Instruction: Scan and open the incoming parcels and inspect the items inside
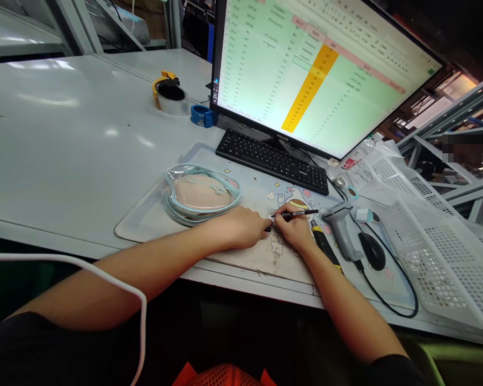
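On the desk mat, my right hand [293, 229] grips a slim black marker pen [301, 213], its tip pointing left toward my other hand. My left hand [243, 228] is closed beside it, fingertips almost meeting those of the right. At those fingertips shows a small black piece [268, 229], maybe a pen cap, and a bit of something small and white [271, 217]. I cannot make out exactly what the left fingers pinch. Behind the left wrist lies a clear pouch with light-blue edging [203, 193]. A black-and-yellow utility knife [326, 246] lies right of my right hand.
A monitor [282, 137] showing a spreadsheet stands behind a black keyboard [271, 161]. Tape rolls in a yellow dispenser [171, 96] and a blue one [202, 115] sit at the back. A grey barcode scanner [342, 230], black mouse [372, 251] and white perforated baskets [430, 257] are at right.
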The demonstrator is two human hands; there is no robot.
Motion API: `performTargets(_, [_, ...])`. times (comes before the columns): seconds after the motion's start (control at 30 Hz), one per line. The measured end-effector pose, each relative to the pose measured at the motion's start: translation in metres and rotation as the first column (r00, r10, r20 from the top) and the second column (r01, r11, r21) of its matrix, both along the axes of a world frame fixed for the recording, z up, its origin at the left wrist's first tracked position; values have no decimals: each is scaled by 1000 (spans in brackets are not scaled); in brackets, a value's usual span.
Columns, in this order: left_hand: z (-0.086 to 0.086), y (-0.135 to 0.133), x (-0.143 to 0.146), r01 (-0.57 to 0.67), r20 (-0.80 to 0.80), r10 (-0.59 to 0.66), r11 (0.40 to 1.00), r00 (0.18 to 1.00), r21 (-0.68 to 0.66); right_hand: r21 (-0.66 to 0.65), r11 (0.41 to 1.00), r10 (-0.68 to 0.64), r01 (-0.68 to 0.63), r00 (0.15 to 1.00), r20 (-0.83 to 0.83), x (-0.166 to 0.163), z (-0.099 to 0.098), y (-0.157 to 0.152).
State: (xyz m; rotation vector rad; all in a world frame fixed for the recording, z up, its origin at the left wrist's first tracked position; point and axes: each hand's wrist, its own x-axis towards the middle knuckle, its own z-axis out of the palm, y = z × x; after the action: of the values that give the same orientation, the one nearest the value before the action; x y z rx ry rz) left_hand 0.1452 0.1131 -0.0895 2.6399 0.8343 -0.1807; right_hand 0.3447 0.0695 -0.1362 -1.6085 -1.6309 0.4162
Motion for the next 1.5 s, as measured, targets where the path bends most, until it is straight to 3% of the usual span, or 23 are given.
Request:
performTargets(0.4, [0, 0, 0, 0, -8, 0, 1000, 1000, -8, 18, 1000, 6, -6, 1000, -6, 0, -2, -2])
performTargets(0.63, [6, -1, -1, 44, -97, -43, 999, 994, 9, 19, 999, 27, -27, 1000, 6, 0, -2, -2])
performTargets(1.0, [8, -2, -1, 35, -76, -36, 999, 996, -15, 39, 997, 61, -61, 998, 3, 2, -4, -2])
performTargets(1.5, [7, -2, -1, 42, -88, -41, 999, 995, 2, 64, 998, 11, -13, 999, 33, 0, -4, 0])
